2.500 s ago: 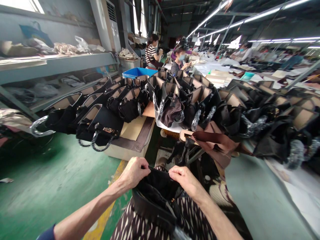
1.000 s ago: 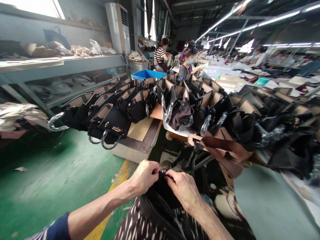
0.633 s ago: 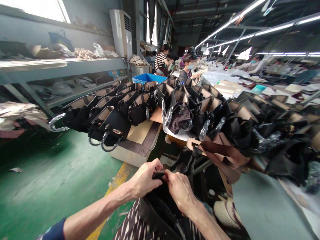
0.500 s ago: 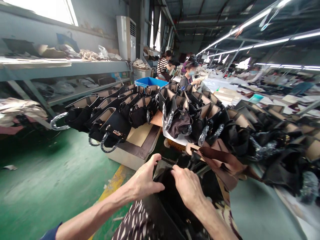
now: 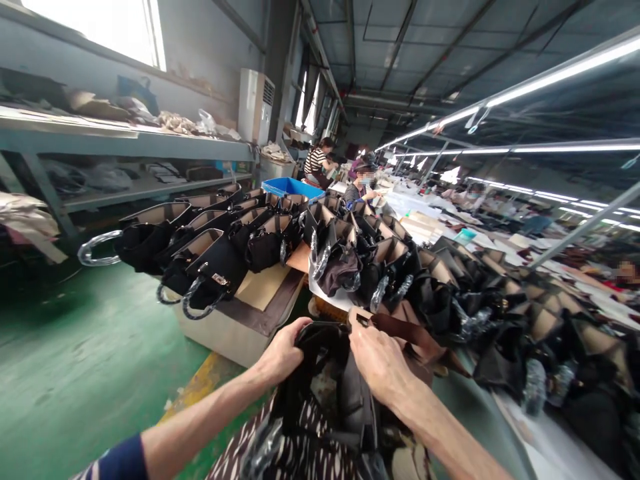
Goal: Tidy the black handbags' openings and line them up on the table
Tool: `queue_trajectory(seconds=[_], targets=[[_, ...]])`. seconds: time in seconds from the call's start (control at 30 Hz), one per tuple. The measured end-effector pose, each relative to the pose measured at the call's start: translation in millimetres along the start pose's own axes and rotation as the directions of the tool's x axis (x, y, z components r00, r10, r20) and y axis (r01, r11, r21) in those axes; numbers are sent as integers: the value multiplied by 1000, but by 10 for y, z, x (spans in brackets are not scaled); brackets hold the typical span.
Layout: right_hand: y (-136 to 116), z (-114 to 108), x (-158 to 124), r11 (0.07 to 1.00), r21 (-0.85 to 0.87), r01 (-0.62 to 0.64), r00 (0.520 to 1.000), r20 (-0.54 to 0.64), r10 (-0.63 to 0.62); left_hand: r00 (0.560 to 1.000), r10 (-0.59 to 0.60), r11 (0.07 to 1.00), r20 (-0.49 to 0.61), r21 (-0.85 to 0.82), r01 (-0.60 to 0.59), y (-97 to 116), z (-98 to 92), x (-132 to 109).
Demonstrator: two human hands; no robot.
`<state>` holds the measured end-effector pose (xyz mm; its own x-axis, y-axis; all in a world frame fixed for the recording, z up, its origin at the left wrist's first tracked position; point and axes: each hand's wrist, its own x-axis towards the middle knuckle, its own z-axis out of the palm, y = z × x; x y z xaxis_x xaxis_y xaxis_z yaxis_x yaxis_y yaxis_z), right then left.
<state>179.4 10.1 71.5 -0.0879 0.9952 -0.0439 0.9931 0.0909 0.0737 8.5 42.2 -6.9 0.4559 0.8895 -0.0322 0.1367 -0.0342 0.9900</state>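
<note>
A black handbag [image 5: 327,387] rests on my lap at the bottom middle of the head view. My left hand [image 5: 283,353] is closed on the left side of the bag's open top. My right hand [image 5: 377,360] grips the right side of that top, fingers curled over the rim. The bag's plastic-wrapped handle hangs low between my forearms. Just beyond my hands lies a brown leather piece [image 5: 405,333] on the table edge.
Rows of black handbags [image 5: 210,257] with plastic-wrapped handles fill a low platform [image 5: 235,327] and the long table [image 5: 500,427] at right. A grey shelf rack [image 5: 125,143] runs along the left over green floor [image 5: 85,360]. Two seated people [image 5: 317,163] work far back near a blue bin [image 5: 287,187].
My hands went from pinching the bag's top together to holding its two sides apart, and the bag has risen. The camera has tilted up, showing more ceiling.
</note>
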Motion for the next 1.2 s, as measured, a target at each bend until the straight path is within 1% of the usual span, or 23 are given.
queue_trajectory(seconds=[0.03, 0.07, 0.1, 0.13, 0.2, 0.3, 0.37, 0.4, 0.47, 0.53, 0.6, 0.67, 0.73, 0.8, 0.87, 0.9, 1.03, 1.1, 1.2], targets=[[21, -31, -39, 1000, -12, -4, 1000, 18, 5, 994, -13, 1000, 107, 17, 11, 44, -120, 11], [42, -53, -82, 1000, -15, -2, 999, 43, 3, 978, -43, 998, 203, 51, 34, 84, -235, 12], [59, -60, -127, 1000, -4, 10, 997, 71, -9, 957, -87, 993, 277, 104, 60, 114, -336, 3], [72, -50, -172, 999, 24, 31, 995, 99, -33, 935, -140, 982, 326, 164, 90, 128, -418, -14], [85, 28, -253, 991, 118, 70, 984, 152, -88, 892, -254, 953, 374, 255, 165, 93, -512, -72], [75, 256, -322, 962, 263, 71, 965, 226, -133, 812, -412, 907, 413, 274, 321, -94, -513, -190], [60, 411, -322, 941, 334, 55, 952, 266, -150, 774, -465, 885, 429, 253, 392, -233, -482, -258], [52, 470, -308, 931, 362, 53, 945, 282, -164, 769, -472, 881, 430, 249, 402, -282, -470, -280], [39, 535, -261, 912, 404, 65, 932, 301, -200, 790, -445, 893, 422, 274, 357, -319, -462, -287], [27, 543, -202, 904, 418, 87, 923, 308, -231, 819, -412, 890, 398, 369, 268, -286, -468, -245], [11, 523, -148, 902, 419, 102, 918, 309, -248, 859, -374, 853, 349, 494, 171, -227, -472, -170], [-11, 503, -110, 903, 418, 102, 914, 319, -251, 896, -326, 814, 302, 571, 104, -184, -455, -82], [-36, 489, -89, 902, 421, 91, 910, 332, -247, 926, -261, 815, 274, 577, 59, -178, -408, 5], [-61, 475, -80, 900, 429, 79, 904, 350, -246, 939, -211, 842, 271, 539, 34, -198, -341, 87], [-77, 459, -75, 895, 440, 72, 898, 361, -250, 939, -177, 879, 296, 477, 15, -228, -273, 157], [-78, 452, -70, 892, 445, 77, 896, 361, -257, 931, -168, 896, 325, 443, 6, -243, -247, 185], [-33, 457, -24, 887, 446, 121, 897, 333, -290, 882, -185, 936, 434, 351, 23, -300, -229, 236], [3, 477, 4, 886, 445, 130, 898, 327, -296, 869, -201, 943, 453, 328, 47, -332, -250, 227], [22, 515, 24, 897, 418, 144, 894, 335, -299, 872, -197, 947, 448, 318, 51, -380, -265, 200]])
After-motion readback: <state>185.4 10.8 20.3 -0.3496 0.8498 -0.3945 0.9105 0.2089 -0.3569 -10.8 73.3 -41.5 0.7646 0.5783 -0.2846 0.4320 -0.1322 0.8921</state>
